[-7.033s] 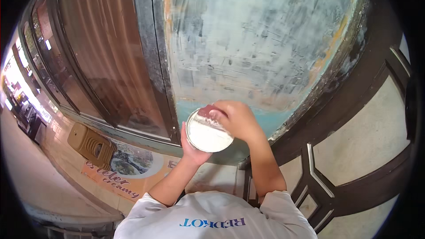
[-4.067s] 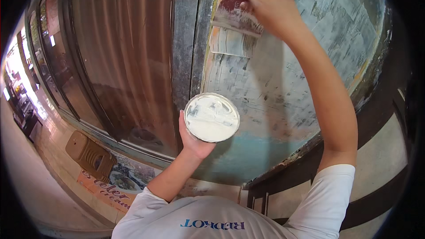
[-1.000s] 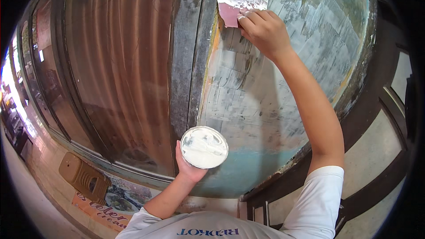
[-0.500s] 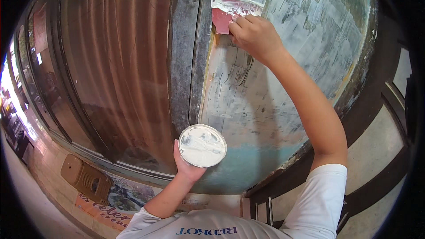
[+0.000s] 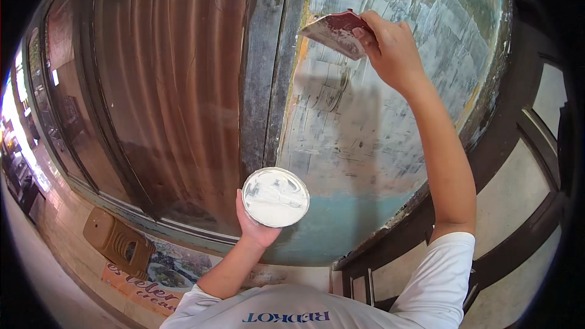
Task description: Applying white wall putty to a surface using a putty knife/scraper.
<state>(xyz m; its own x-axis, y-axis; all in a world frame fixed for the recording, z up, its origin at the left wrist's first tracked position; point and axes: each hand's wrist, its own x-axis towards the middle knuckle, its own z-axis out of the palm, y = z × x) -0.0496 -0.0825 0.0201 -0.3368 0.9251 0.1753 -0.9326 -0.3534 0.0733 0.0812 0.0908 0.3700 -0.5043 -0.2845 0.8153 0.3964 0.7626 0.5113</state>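
My right hand grips a dark red putty spreader, its flat blade smeared with white and tilted, its edge turned down to the right. The spreader is in front of the upper part of a patchy wall panel, which bears grey-white streaks over blue-green; whether it touches the wall I cannot tell. Low in the middle, my left hand holds a round white lid from beneath and the left side. White paste with a few grey smears covers its top. Most of the left fingers are hidden under it.
Left of the panel stands a dark wooden post, then a large glass pane with brown curtain folds. A brown plastic stool and a printed banner are at lower left. Dark framed panelling runs along the right.
My right hand has come down and to the right, and turned the spreader from flat against the wall to tilted. The lid in my left hand has barely shifted.
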